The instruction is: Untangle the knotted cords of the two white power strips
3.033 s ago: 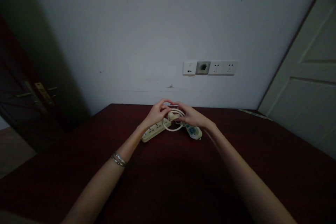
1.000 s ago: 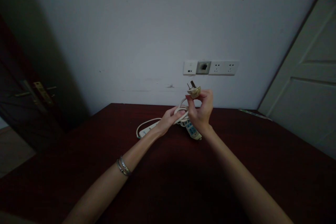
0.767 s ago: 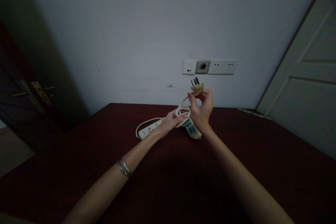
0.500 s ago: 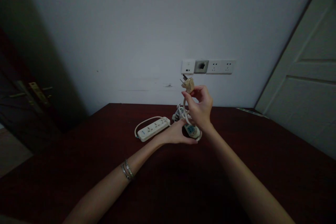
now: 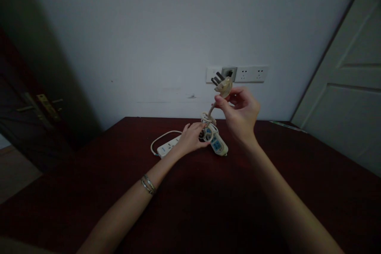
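Note:
My right hand [image 5: 241,113] pinches a pale plug [image 5: 224,86] by its cord end, its dark prongs pointing up and to the left. From the plug the white cord [image 5: 211,109] runs down to a bundle of loops. Thumb and fingers of my left hand [image 5: 190,139] curl around the cord loops, though the hand hides part of them. Beside that hand, a power strip with blue sockets [image 5: 218,145] lies tilted on the table. A second, white power strip [image 5: 164,149] is partly covered by my left hand and wrist, its own cord arching behind it.
The dark red table [image 5: 184,202] meets a pale wall [image 5: 149,47]. Wall sockets [image 5: 253,74] sit above its back edge. A flat strip [image 5: 287,126] lies at the back right, near a white door [image 5: 354,107]. A dark door with a handle [image 5: 49,107] stands at left.
My right hand has moved the plug up and right, drawing the cord along. My left hand has shifted slightly left and up, onto the loops, leaving the blue-socketed strip more exposed.

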{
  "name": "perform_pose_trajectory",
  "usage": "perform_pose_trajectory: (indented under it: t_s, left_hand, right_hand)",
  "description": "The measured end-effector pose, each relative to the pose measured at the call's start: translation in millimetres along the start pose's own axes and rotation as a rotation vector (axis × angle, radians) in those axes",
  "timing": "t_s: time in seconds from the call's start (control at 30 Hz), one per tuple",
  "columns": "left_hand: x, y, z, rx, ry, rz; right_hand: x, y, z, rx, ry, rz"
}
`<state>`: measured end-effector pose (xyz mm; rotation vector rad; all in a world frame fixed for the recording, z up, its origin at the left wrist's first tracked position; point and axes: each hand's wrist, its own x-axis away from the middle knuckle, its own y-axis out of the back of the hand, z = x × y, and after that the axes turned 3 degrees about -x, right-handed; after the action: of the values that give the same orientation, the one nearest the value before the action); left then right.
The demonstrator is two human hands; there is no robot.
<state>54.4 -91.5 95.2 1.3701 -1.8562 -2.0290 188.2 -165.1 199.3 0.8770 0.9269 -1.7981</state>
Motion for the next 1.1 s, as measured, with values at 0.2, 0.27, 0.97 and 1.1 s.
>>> perform_pose_trajectory:
  t_s: [0.2,0.27,0.97,1.1]
  left_hand:
    - [2,8,16,-0.137,0.074,0.031]
    - [4,10,21,-0.129,0.089,0.047]
    - [10,-4,82,0.523,0.189,0.068]
    - [13,-7,88,0.63,0.322,0.095]
  right_hand:
    - [11,-11,15,0.007,0.015,0.088]
    - [10,-10,16,0.028,0.026,0.097]
    - [-28,27,21,-0.173,-0.014,-0.203]
    - [-40,40,20,-0.215,-0.033,-0.221]
